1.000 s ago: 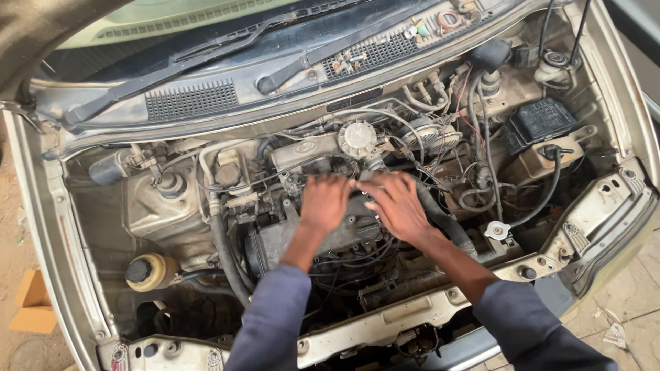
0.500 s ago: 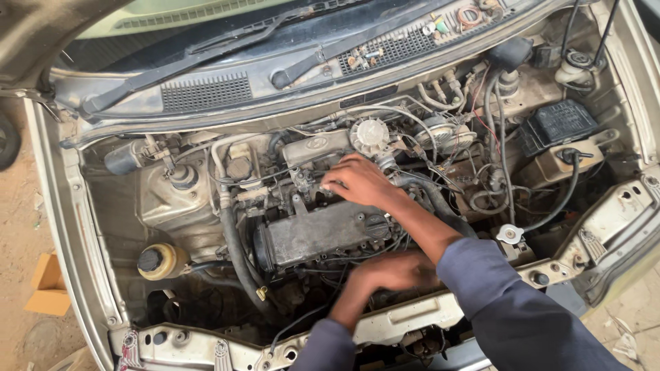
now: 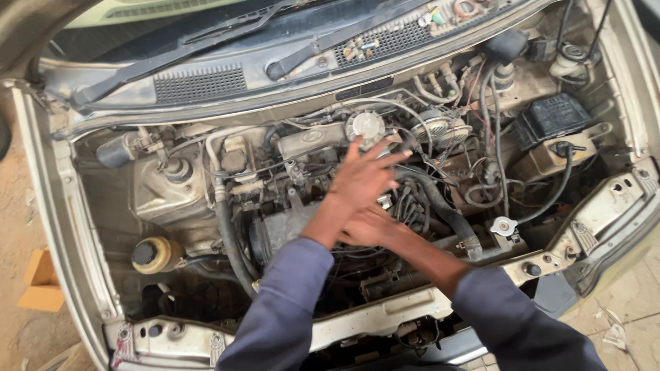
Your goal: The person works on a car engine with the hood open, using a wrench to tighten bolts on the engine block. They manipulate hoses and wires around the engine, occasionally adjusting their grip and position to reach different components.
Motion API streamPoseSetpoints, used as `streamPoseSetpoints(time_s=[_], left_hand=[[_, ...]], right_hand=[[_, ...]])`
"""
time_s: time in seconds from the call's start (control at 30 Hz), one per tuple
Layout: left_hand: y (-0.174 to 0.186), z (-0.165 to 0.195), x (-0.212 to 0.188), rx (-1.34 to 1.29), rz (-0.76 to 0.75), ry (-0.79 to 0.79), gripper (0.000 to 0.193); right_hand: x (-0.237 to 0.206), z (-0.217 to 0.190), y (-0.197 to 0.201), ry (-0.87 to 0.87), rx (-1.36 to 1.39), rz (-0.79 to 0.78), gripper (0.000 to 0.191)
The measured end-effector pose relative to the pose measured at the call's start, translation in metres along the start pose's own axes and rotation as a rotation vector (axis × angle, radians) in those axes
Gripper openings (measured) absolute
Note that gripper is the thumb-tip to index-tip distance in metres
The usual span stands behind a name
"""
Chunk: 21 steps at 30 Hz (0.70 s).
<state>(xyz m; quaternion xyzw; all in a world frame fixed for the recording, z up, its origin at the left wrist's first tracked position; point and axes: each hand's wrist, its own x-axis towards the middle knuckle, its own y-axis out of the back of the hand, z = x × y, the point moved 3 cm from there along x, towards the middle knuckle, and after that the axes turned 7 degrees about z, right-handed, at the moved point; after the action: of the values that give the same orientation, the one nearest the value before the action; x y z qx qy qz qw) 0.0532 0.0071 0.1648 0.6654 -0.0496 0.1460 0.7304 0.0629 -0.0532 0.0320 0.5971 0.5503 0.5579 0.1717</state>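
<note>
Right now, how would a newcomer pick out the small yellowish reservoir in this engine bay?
Start at the engine block in the middle of the open bay, under the left hand. Go left past the thick black hose toward the body edge. The reservoir sits low there: a rounded yellowish bottle with a black cap, the only yellow part among grey metal.

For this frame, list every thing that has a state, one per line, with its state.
Bonnet: raised, engine bay open.
Left hand: open, fingers spread, over the engine.
Right hand: under the left hand, grip hidden.
Round cap: on.
Yellow reservoir: black cap on.
Wipers: parked flat.
</note>
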Motion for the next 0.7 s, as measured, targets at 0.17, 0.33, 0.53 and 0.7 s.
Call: streamPoseSetpoints(time_s=[0.17, 0.33, 0.53, 0.7], left_hand=[[-0.020, -0.041, -0.017, 0.176, -0.009, 0.039, 0.024], [-0.033, -0.031, -0.046, 0.135, 0.138, 0.137, 0.033], [-0.046, 0.009, -0.070, -0.001, 0.149, 0.417, 0.038], [-0.071, 0.069, -0.074, -0.697, -0.171, 0.600, 0.057]], right_hand=[[-0.042, 0.007, 0.041, -0.168, 0.001, -0.234, 0.035], [-0.038, 0.034, 0.086, -0.262, 0.020, 0.416, 0.031], [0.022, 0.080, 0.107, -0.408, -0.037, 0.608, 0.033], [0.086, 0.099, 0.080, -0.688, 0.086, 0.139, 0.043]])
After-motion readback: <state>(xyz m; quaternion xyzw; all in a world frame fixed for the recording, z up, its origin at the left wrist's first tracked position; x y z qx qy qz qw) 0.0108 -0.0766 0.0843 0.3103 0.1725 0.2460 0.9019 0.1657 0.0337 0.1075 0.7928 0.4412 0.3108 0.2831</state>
